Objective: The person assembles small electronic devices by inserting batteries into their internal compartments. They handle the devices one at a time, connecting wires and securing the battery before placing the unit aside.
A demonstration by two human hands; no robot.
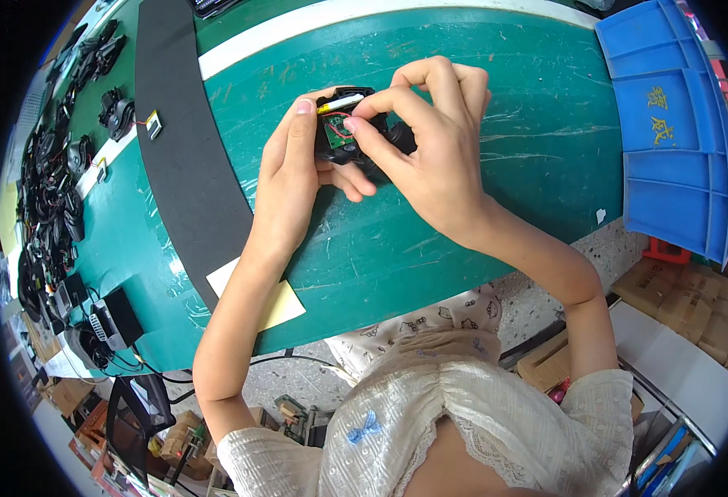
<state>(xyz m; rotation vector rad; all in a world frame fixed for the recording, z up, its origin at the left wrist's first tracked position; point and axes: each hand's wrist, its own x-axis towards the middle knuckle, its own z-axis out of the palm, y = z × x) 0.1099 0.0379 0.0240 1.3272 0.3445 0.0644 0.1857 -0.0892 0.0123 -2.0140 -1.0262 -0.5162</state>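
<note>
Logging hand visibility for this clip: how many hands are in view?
2. The left hand holds the black device at its left side; the right hand has its thumb and forefinger over the green board. Some fingers are partly hidden.

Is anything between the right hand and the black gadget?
Nothing I can see: the right hand has its fingertips over the green circuit board inside the black gadget, which the left hand holds.

Bright, fairly even light leaves soft shadows on the green tabletop. Fisheye distortion bends the outer edges.
</note>
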